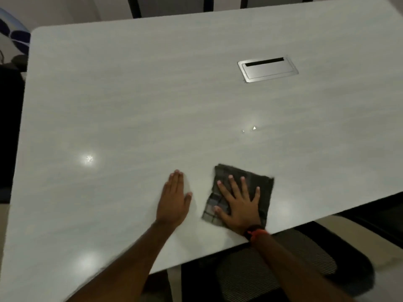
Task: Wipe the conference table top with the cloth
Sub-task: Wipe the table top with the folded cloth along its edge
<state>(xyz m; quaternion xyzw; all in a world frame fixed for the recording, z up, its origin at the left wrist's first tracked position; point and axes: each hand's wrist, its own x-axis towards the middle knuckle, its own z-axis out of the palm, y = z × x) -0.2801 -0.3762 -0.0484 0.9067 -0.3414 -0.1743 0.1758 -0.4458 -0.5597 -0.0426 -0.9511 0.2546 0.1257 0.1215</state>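
— Two hands lie flat on the desk [152,94], yet only one has the cloth. Why?

— Start nearest. A mesh chair [283,264] sits tucked under the desk edge, on the near side of the cloth [265,192], so the person has to lean in over it. That lean, I'd say, is why the left hand [174,201] rests palm down just left of the cloth. Its fingers [176,177] are straight and together, gripping nothing; it's likely a prop.

— And the right hand [238,203]?

— It's on top of the cloth, fingers [232,184] spread wide and straight, pressing rather than clutching. A wristband [254,231] sits at the cloth's near corner. The spread covers more of the folded square, so I judge it will slide without bunching.

— Where exactly is the cloth?

— It's flat on the desk close to the near edge: a dark checked square, turned a little askew.

— What's beyond it?

— Bare pale top. A light glint [89,159] shows well left of the cloth and a smaller glint [254,128] beyond it. Farther off and slightly right, a metal cable hatch [267,69] is set into the top, lid down with a slot showing.

— How much is left?

— I can't tell, since no wiped track shows. Most of the surface lies beyond the cloth, which calls for long reaches.
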